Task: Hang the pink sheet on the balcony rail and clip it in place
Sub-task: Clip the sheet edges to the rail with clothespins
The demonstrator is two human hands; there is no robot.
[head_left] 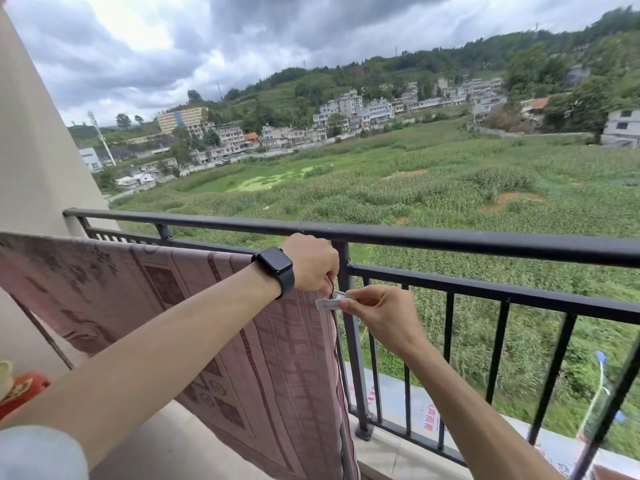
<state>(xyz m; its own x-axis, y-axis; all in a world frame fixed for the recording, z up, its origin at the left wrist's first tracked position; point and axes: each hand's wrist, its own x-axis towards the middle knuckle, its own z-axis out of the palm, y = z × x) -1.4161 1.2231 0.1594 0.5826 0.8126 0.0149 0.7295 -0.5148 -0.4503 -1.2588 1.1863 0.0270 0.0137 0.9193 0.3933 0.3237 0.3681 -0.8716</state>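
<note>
The pink patterned sheet (145, 299) hangs over the lower bar of the black balcony rail (450, 239), draped down on my side. My left hand (311, 261), with a black watch on the wrist, grips the sheet's upper right corner close to a rail post. Just right of it, my right hand (377, 310) pinches a pale clip (332, 301) whose tip is at the sheet's right edge. Whether the clip's jaws grip the fabric is hidden by my fingers.
A beige wall (31, 150) closes the left side. A red and yellow object (17, 393) sits low at the left edge. Beyond the rail lie green fields and buildings far below. The concrete balcony ledge (388, 452) runs under the bars.
</note>
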